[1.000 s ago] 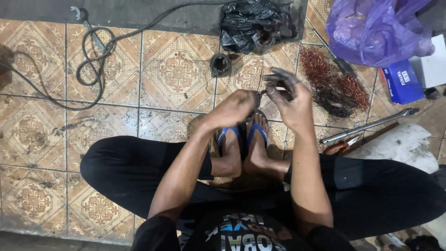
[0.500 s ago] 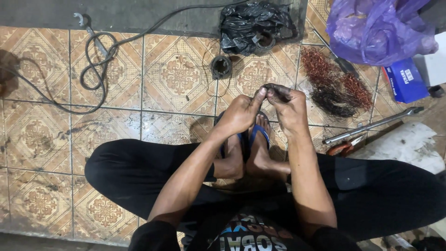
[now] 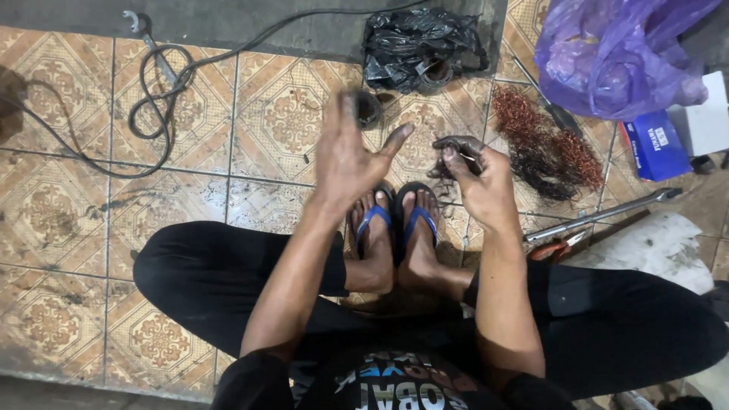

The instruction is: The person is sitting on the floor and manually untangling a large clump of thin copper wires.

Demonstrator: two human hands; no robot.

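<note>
Dark wire tangle (image 3: 449,156): I see it pinched in my right hand (image 3: 480,182), just above my sandalled feet (image 3: 395,228). My left hand (image 3: 351,152) is beside it, apart, fingers spread and holding nothing. Right of the right hand lies a long metal bar (image 3: 600,216). Beyond that hand sits a heap of coppery wire (image 3: 543,148); beyond the left, a small dark ring (image 3: 370,110), then a black plastic bag (image 3: 421,49).

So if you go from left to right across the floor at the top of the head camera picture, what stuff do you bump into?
Black cable → crumpled black plastic bag → tangle of copper wire → purple plastic bag → blue box.
</note>
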